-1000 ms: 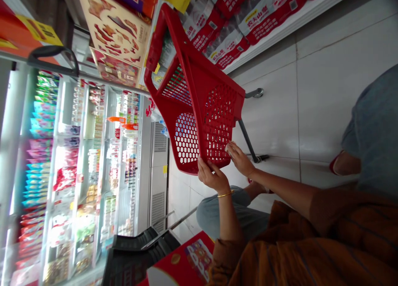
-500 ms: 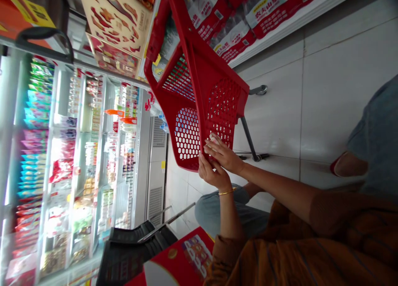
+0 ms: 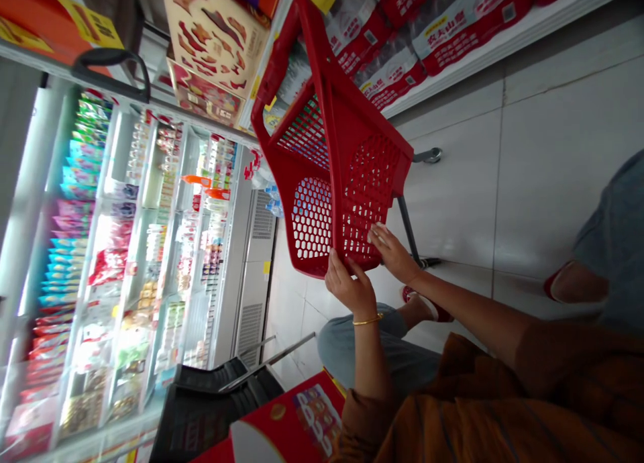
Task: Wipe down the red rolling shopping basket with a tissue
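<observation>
The picture lies on its side. A red plastic wheeled shopping basket (image 3: pixel 365 194) with perforated walls stands in the middle, tilted, with a metal leg and caster showing behind it. My left hand (image 3: pixel 349 288), wearing a gold bangle, grips the basket's lower rim. Against its mesh wall rests my right hand (image 3: pixel 393 255), fingers spread and fingertips on the holes. A black loop handle (image 3: pixel 111 67) on a long metal rod reaches from the basket toward the upper left.
A lit refrigerated display case (image 3: pixel 151 248) full of packaged goods fills the left side. Shrink-wrapped red-labelled water packs (image 3: pixel 443 40) and patterned boxes (image 3: pixel 214 40) line the shelves above. Tiled floor (image 3: pixel 453 208) lies to the right. Black stacked baskets (image 3: pixel 211 409) and a red box (image 3: pixel 286 423) sit below. Jeans-clad legs show nearby.
My right hand has slid back along the mesh wall, away from my left hand. The basket and whole view have shifted slightly right in the frame.
</observation>
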`<act>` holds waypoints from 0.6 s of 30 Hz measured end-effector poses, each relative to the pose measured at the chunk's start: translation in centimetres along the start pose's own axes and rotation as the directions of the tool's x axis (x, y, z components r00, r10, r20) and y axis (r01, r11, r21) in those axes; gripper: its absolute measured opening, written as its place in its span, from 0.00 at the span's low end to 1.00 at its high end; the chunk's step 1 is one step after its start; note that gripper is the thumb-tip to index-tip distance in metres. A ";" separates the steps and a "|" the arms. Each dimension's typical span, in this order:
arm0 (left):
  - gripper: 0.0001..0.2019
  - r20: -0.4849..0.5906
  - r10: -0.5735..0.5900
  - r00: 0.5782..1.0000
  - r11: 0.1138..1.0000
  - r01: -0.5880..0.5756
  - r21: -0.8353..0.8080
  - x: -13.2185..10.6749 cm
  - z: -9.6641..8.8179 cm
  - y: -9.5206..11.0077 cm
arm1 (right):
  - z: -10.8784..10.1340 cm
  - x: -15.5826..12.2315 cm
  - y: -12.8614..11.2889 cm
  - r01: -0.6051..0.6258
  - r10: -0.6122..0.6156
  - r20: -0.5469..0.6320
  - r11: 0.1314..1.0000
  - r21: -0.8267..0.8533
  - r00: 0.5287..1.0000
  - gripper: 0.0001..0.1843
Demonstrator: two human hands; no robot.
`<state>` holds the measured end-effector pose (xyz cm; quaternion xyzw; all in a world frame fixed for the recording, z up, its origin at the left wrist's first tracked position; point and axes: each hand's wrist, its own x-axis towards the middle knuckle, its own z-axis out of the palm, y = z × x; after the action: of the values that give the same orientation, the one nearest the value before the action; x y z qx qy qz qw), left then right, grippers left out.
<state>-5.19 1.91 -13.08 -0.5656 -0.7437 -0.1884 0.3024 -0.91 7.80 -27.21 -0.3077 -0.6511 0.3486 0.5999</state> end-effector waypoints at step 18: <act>0.29 0.286 -0.024 0.958 0.983 0.075 -0.168 3.9 0.8 0.2 | 0.3 6.5 -5.7 0.256 -0.255 -0.075 0.967 0.006 0.964 0.33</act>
<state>-5.88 5.27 -11.14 -0.5924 -0.7737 -0.1785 0.1367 -1.75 9.90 -18.86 -0.2291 -0.6601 0.2618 0.6658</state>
